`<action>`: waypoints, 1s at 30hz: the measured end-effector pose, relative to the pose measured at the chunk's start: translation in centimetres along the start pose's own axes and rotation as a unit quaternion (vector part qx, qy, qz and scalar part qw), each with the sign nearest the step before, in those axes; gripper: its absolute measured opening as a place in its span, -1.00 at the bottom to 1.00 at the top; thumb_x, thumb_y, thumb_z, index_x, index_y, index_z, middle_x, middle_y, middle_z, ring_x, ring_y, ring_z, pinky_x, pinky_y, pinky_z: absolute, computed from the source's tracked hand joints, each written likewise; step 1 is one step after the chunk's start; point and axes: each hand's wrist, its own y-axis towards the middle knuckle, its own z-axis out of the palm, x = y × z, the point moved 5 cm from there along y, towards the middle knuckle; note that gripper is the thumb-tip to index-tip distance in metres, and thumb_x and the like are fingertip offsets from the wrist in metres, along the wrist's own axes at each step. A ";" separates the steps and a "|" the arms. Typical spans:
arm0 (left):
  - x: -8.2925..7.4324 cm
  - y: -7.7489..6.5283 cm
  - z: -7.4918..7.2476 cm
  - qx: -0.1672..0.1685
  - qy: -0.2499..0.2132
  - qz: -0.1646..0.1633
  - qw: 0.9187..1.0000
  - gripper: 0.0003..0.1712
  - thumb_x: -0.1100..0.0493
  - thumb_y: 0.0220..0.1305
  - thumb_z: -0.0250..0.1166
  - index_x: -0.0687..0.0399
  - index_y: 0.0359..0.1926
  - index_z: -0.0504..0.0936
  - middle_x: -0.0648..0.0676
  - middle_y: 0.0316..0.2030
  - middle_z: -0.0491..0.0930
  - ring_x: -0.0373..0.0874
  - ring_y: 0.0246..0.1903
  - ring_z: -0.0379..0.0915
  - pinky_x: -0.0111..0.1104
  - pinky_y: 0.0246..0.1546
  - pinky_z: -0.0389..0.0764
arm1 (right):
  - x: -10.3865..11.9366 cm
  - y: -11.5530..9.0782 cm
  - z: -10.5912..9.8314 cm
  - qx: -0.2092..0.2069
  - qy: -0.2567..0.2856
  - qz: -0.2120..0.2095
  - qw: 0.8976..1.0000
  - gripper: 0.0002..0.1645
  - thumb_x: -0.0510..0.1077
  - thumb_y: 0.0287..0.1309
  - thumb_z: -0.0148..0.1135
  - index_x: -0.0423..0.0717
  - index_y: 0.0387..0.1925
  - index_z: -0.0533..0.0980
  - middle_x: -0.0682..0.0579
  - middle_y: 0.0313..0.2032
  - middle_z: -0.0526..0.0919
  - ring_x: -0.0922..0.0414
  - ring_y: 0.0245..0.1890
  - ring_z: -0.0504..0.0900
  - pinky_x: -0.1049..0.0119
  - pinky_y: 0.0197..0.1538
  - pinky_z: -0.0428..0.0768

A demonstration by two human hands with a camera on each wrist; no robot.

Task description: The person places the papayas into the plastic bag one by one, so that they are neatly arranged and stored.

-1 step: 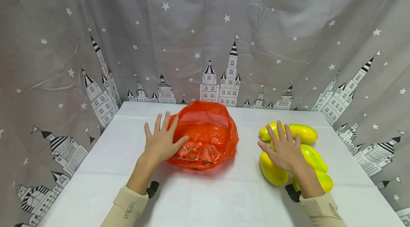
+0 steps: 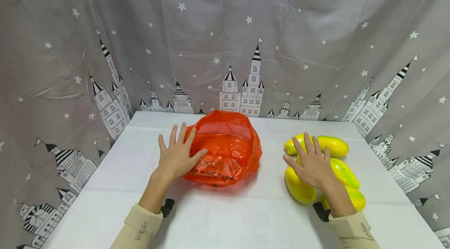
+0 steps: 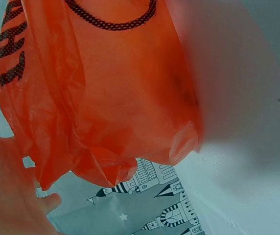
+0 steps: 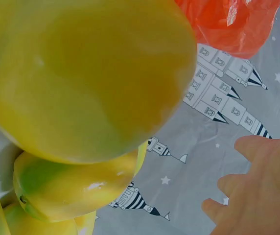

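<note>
A red plastic bag (image 2: 225,145) with dark printing stands on the white table, its wide mouth held up by its own film. My left hand (image 2: 177,156) is spread at the bag's left side, fingers straight, overlapping its edge in the head view. In the left wrist view the bag's printed side (image 3: 115,88) fills the middle, with the hand beside it. My right hand (image 2: 313,165) is spread over several yellow-green mangoes, partly hiding them, and holds nothing. The near left mango (image 2: 299,186) looms large in the right wrist view, with another mango (image 4: 76,183) behind it.
The white tablecloth (image 2: 239,221) covers the table. At the far right of the group lie a long mango (image 2: 332,146) and a greener mango (image 2: 344,173). A grey curtain (image 2: 218,15) with stars and castles hangs behind and along both sides.
</note>
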 end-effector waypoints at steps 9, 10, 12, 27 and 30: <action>-0.4 0.0 0.0 0.001 -0.001 0.001 1.000 0.00 -0.42 0.29 0.06 0.02 0.55 0.05 0.25 0.54 -0.21 0.25 0.48 -0.45 0.36 0.27 -0.46 | -0.1 -0.1 0.2 0.000 0.011 0.006 1.000 0.06 0.50 0.32 -0.23 -0.10 0.55 -0.07 -0.29 0.52 -0.30 -0.33 0.47 -0.33 -0.45 0.30 -0.39; -0.4 -0.1 0.0 0.001 -0.003 0.001 1.000 0.00 -0.41 0.29 0.06 0.02 0.55 0.05 0.25 0.54 -0.21 0.24 0.48 -0.45 0.36 0.27 -0.47 | -0.2 -0.1 0.3 -0.001 0.010 0.005 1.000 0.06 0.50 0.32 -0.24 -0.10 0.55 -0.07 -0.30 0.52 -0.30 -0.33 0.46 -0.33 -0.46 0.29 -0.39; -0.4 -0.1 0.0 0.002 -0.003 0.000 1.000 0.00 -0.42 0.29 0.06 0.02 0.55 0.05 0.25 0.54 -0.22 0.25 0.48 -0.45 0.36 0.27 -0.47 | -0.2 -0.2 0.3 -0.004 0.009 0.005 1.000 0.06 0.50 0.32 -0.23 -0.11 0.55 -0.07 -0.30 0.52 -0.29 -0.34 0.46 -0.32 -0.46 0.30 -0.37; 0.6 -0.3 -0.3 -0.059 -0.050 0.003 0.997 -0.06 -0.25 0.31 0.19 0.07 0.53 0.09 0.30 0.50 -0.05 0.29 0.45 -0.27 0.36 0.29 -0.27 | 0.0 -0.7 0.1 0.007 0.044 0.010 0.999 0.07 0.50 0.29 -0.13 -0.12 0.53 0.03 -0.31 0.51 -0.15 -0.37 0.40 0.06 -0.40 0.30 0.07; 0.8 -0.4 -0.4 -0.085 -0.084 -0.004 0.993 -0.11 -0.15 0.33 0.23 0.14 0.50 0.12 0.35 0.45 0.07 0.33 0.38 -0.03 0.34 0.27 0.00 | 0.0 -0.9 0.2 0.018 0.070 0.007 0.997 0.12 0.54 0.23 -0.08 -0.14 0.51 0.09 -0.32 0.49 -0.06 -0.38 0.32 0.24 -0.36 0.23 0.26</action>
